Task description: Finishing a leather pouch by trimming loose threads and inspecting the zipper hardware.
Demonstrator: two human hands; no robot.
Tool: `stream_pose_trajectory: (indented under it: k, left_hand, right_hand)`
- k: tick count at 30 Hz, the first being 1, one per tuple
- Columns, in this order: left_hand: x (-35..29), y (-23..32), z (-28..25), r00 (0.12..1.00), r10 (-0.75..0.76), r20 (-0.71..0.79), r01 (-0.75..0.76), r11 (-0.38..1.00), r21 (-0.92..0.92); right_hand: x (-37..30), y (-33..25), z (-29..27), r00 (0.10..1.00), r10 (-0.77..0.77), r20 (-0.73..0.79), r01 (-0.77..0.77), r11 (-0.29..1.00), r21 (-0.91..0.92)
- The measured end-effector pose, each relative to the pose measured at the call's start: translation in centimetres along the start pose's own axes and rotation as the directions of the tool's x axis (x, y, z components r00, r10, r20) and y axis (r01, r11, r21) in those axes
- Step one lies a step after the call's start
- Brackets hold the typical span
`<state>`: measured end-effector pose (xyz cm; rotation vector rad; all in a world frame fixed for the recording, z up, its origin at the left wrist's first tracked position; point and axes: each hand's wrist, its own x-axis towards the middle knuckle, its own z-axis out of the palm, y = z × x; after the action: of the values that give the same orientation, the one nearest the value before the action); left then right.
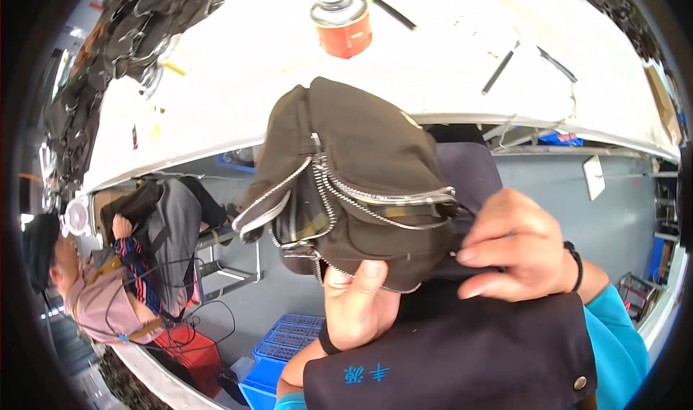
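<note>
Both hands grip a dark brown fabric bag with silver zips (361,179) — left hand (355,305) underneath, right hand (516,247) pinching its right side — near the white table (433,63).

White rectangular tag (594,177) hanging under table edge, right; orange-labelled canister (342,22) with silver top on the white table

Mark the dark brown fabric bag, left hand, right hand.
dark brown fabric bag (361,150), head view, top panel
left hand (359,305), head view, palm under bag
right hand (516,247), head view, knuckles
</note>
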<state>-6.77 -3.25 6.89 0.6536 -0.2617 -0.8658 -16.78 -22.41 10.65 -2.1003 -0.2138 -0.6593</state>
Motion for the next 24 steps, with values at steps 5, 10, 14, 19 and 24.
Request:
stream_pose_trajectory:
  k: [5,10,14,19,24]
  left_hand:
    - [0.7,0.3,1.1,1.0,-0.026,-0.011,0.027,0.996,0.086]
    - [0.7,0.3,1.8,0.991,-0.077,-0.106,0.093,0.984,0.149]
    - [0.6,0.1,1.4,0.993,-0.072,-0.093,0.084,0.988,0.127]
    - [0.8,0.3,1.3,0.981,-0.151,-0.124,0.156,0.987,0.037]
    - [0.8,0.1,1.4,0.986,-0.134,-0.097,0.139,0.989,0.042]
  right_hand:
    - [2.0,0.6,2.9,0.981,-0.137,-0.136,0.12,0.985,-0.126]
    - [1.7,1.7,3.5,0.96,-0.243,-0.137,0.199,0.941,-0.272]
    - [2.2,1.2,2.9,0.988,-0.118,-0.1,0.104,0.985,-0.138]
    - [0.5,0.9,1.9,0.945,0.282,-0.168,-0.196,0.896,0.399]
    - [0.2,0.9,1.7,0.989,0.109,-0.096,-0.09,0.98,0.179]
